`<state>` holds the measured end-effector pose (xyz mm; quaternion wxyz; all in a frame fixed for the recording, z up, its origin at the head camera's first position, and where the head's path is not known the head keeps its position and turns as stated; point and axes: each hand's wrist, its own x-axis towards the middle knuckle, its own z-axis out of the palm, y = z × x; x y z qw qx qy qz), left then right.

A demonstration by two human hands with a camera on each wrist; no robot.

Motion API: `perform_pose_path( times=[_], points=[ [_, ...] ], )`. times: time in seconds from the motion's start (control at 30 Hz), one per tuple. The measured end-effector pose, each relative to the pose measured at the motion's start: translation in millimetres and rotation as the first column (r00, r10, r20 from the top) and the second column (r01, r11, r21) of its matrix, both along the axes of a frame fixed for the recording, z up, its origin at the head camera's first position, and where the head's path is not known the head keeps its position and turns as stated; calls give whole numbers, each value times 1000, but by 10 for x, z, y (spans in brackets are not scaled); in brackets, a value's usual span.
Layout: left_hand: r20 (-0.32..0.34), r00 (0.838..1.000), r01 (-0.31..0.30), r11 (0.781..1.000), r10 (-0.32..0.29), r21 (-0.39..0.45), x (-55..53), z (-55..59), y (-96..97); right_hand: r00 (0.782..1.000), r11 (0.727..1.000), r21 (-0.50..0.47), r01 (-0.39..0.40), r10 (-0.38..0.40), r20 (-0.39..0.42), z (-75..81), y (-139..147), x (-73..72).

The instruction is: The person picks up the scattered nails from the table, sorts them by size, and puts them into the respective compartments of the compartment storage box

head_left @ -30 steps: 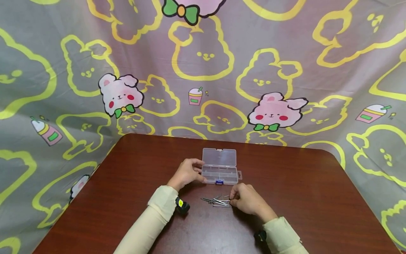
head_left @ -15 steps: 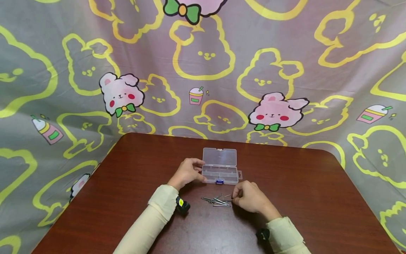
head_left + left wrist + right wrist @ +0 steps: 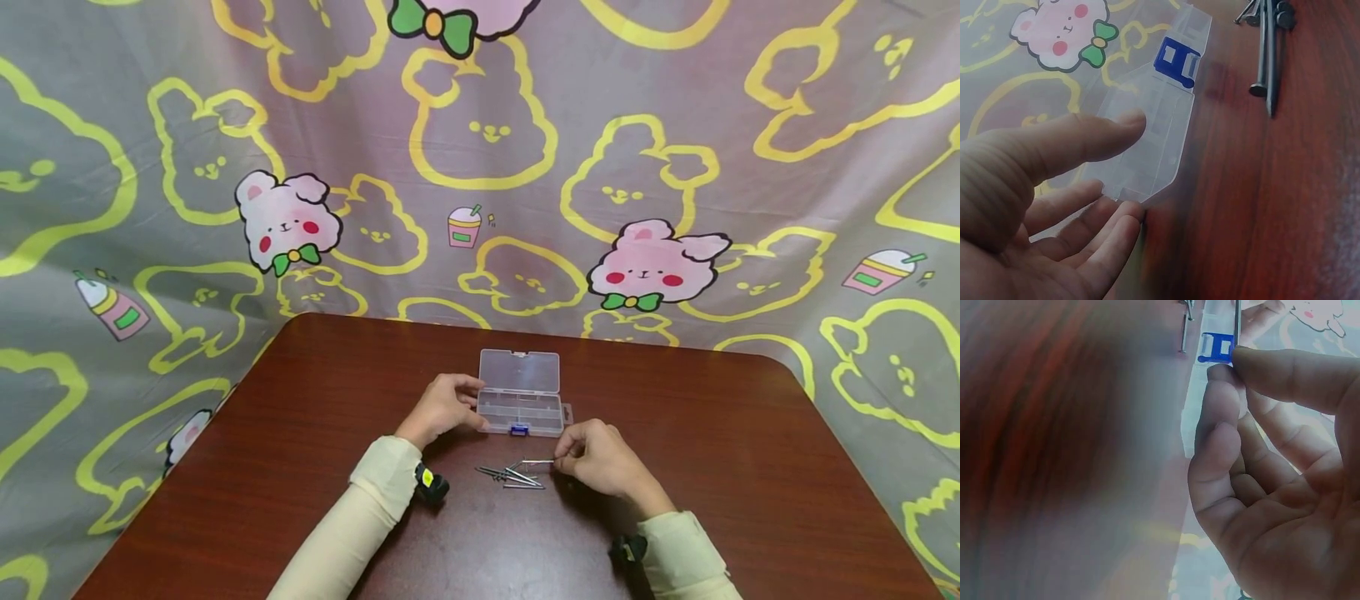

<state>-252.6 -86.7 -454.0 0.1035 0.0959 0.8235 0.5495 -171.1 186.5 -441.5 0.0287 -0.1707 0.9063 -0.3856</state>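
My right hand [image 3: 603,458] pinches a silvery nail [image 3: 537,461] between thumb and forefinger, above the right side of a small nail pile [image 3: 517,478]. In the right wrist view the held nail [image 3: 1238,322] sticks out past the fingertips. A clear plastic compartment box [image 3: 498,423] stands behind the pile, its lid [image 3: 519,372] tipped back and its blue latch [image 3: 519,430] toward me. My left hand [image 3: 442,407] rests at the box's left end, fingers loosely bent. In the left wrist view its fingertips [image 3: 1125,215] touch the box's end wall, with the thumb along the front.
The brown wooden table [image 3: 360,367] carries the box and nails. A cartoon-patterned cloth [image 3: 510,167] hangs close behind the table and along its sides. A hanging tab [image 3: 567,413] juts from the box's right end.
My right hand has drawn a nail off the pile, moving right and slightly toward the box. The left hand and the box have kept their places.
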Motion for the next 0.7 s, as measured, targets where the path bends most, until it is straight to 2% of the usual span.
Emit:
perform_pose_path(
  times=[0.43, 0.7],
  points=[
    [9, 1000, 20, 1000, -20, -1, -30, -29, -13, 999, 998, -55, 36, -36, 1, 37, 29, -123],
    [1, 999, 34, 999, -34, 16, -13, -15, -23, 991, 989, -83, 126, -122, 49, 52, 44, -243]
  ],
)
